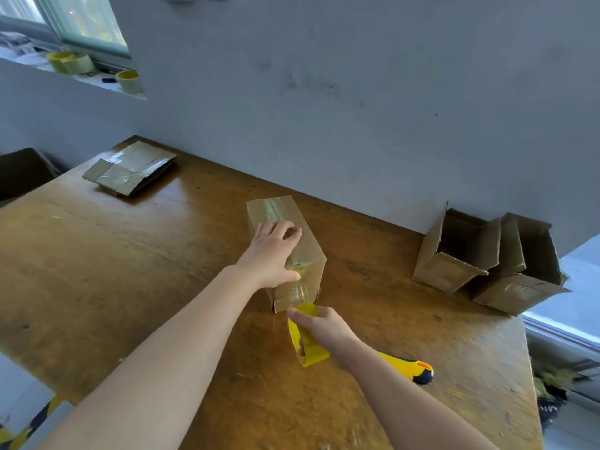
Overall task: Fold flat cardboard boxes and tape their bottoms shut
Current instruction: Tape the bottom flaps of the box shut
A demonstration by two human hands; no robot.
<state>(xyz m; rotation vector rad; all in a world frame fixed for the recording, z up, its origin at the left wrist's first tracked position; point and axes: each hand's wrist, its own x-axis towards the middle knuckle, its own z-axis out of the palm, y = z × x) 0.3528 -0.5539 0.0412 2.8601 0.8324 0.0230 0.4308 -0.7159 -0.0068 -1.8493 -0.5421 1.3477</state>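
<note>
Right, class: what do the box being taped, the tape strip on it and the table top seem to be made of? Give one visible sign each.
Box: brown cardboard, matte, with raw cut edges.
Tape strip: clear plastic film, probably; glossy, the cardboard shows through.
Table top: likely varnished wood; grain and glare show.

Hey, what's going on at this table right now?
A person is taping a cardboard box on the wooden table. The left hand presses down on the box's top while the right hand grips a yellow tape roll, with tape stretched to the box's near end. Two folded boxes stand at the right; a utility knife lies nearby.
</note>
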